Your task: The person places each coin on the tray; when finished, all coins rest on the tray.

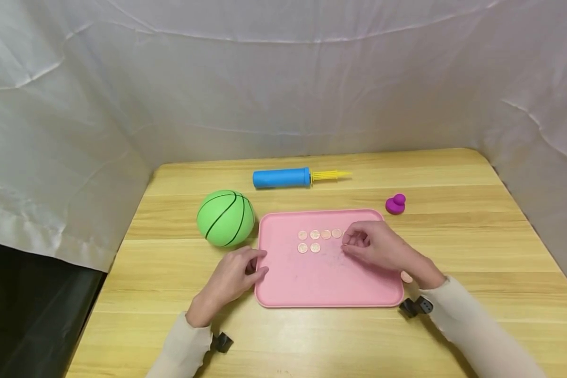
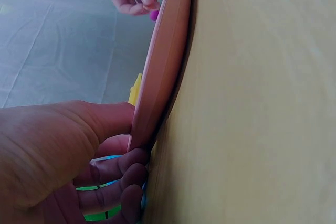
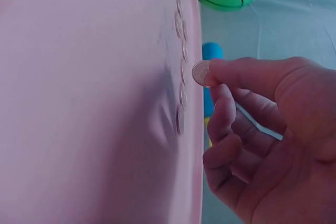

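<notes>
A pink tray (image 1: 283,289) lies flat on the table with several round coins (image 1: 314,234) in it. They form two rows, the farther row longer than the nearer one. My right hand (image 1: 375,244) is over the tray's right half, at the end of the rows. In the right wrist view a single coin (image 3: 201,73) is pinched between its thumb and finger, held off the tray surface. My left hand (image 1: 231,275) grips the tray's left edge; the left wrist view shows the thumb (image 2: 113,119) on the rim and the fingers curled against the outer side.
Beside the tray's far left corner sits a green ball (image 1: 225,218) with black lines. A blue pump (image 1: 281,178) with a yellow tip lies behind the tray. A purple knobbed piece (image 1: 395,205) stands at the far right. Under my right wrist, a pinkish round item (image 1: 406,276) is partly hidden.
</notes>
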